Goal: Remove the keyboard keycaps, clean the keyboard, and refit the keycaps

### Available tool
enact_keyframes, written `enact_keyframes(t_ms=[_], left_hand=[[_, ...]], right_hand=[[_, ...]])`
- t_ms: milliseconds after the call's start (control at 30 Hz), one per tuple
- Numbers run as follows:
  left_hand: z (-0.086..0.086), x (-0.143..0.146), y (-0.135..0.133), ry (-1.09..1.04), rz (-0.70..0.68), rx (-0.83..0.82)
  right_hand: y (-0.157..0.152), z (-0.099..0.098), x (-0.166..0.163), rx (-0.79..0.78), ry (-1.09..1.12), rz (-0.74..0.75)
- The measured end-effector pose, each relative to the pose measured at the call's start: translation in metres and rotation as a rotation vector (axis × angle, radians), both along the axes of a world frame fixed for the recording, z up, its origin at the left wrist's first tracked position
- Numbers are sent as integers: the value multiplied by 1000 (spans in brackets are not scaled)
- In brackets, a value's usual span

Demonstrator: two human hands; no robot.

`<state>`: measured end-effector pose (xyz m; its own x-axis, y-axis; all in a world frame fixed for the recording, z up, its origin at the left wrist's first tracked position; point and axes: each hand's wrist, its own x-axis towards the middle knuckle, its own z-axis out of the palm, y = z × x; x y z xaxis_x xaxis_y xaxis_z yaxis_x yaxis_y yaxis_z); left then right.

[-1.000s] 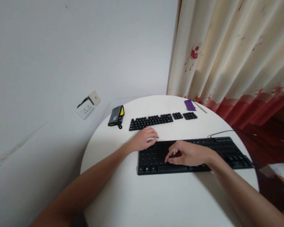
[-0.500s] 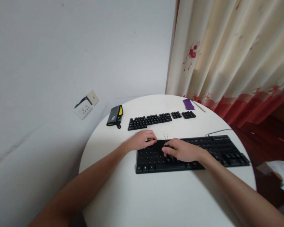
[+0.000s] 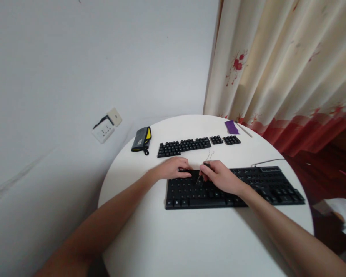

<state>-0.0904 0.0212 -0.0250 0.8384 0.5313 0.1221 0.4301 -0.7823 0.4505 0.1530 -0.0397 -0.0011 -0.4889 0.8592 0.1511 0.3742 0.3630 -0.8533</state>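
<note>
A black keyboard [image 3: 213, 202] lies on the round white table, its left part bare of many keycaps. At its far left edge, my left hand [image 3: 174, 168] is closed, thumb and bent fingers on the rim. My right hand [image 3: 222, 177] pinches a wire keycap puller [image 3: 210, 155] above the middle of the keyboard. Two bent wire ends stick up past the fingers. Below the fingers, a dark keycap [image 3: 200, 180] seems to hang in the puller's lower end, raised off the board. Behind the hands sit rows of removed keycaps [image 3: 184, 146].
A grey and yellow pouch [image 3: 142, 140] lies at the back left. Two small keycap groups [image 3: 231, 140], a purple cloth [image 3: 232, 127] and a thin stick [image 3: 244, 130] are at the back right. The keyboard's cable [image 3: 268, 161] runs off the table's right edge.
My right hand has lifted slightly and tilted the keycap puller, with a keycap seemingly coming up in it. My left hand has stayed at the keyboard's edge. The view has shifted slightly.
</note>
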Motion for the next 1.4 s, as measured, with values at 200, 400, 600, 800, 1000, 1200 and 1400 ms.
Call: enact_keyframes(t_ms=[200, 400, 600, 800, 1000, 1200, 1400], left_hand=[[6, -11, 2, -78, 99, 59], [18, 16, -29, -235, 122, 25], [13, 31, -42, -215, 225, -15], [6, 28, -40, -273, 235, 37], [8, 32, -43, -123, 127, 306], [8, 38, -48, -35, 173, 503], [9, 42, -52, -119, 148, 435]], right_hand=[[2, 0, -3, 100, -4, -157], [-2, -3, -8, 123, 15, -182], [-4, -5, -11, 129, 51, -178], [2, -19, -12, -59, 159, -206], [6, -26, -14, -181, 261, -215], [6, -25, -12, -35, 202, -277], [4, -21, -13, 34, 126, -283]])
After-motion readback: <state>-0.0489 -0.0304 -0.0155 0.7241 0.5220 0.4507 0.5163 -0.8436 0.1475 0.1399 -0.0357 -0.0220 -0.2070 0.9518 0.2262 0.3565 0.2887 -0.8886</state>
